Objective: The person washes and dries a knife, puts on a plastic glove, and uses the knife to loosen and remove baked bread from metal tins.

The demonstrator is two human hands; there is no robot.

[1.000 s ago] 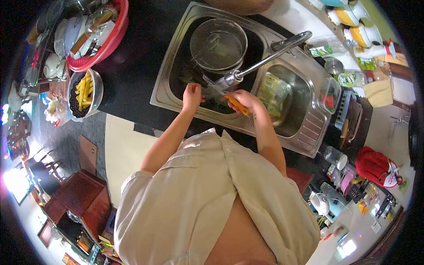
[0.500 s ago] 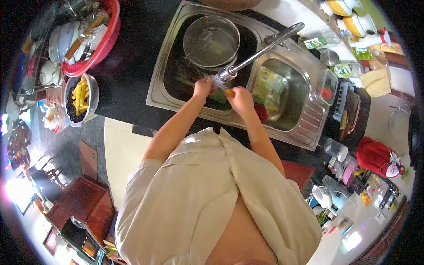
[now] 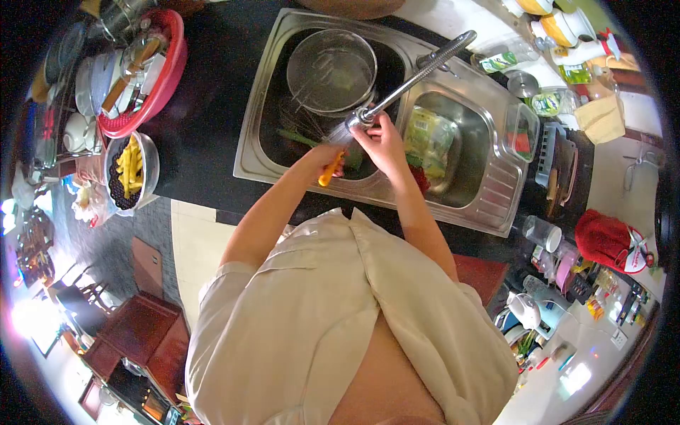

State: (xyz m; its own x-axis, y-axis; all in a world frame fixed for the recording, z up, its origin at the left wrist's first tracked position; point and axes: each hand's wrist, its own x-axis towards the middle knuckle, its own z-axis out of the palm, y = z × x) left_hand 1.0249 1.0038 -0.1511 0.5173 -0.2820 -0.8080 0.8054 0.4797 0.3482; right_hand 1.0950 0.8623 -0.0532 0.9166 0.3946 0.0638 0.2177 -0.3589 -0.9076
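Over the left sink basin, my left hand [image 3: 322,161] is closed around a tool with an orange handle [image 3: 330,171]; its other end is hidden, so I cannot tell its kind. My right hand [image 3: 382,146] has its fingers and thumb around the faucet head [image 3: 360,119], which sprays water beside my left hand. Behind my hands, a round mesh strainer [image 3: 333,69] sits in the basin. Something long and green [image 3: 296,137] lies below it. In the right basin is a plastic package with green contents [image 3: 430,140], near a red item [image 3: 419,178].
A bowl of yellow strips [image 3: 149,159] and a red basket of dishes [image 3: 177,67] stand on the counter at left. A clear container [image 3: 521,133] rests at the sink's right edge, beside a blue rack [image 3: 549,157]. Bottles line the back right.
The orange handle has gone from my right hand to my left, which has shifted slightly down and left. My right hand has moved up to the faucet head.
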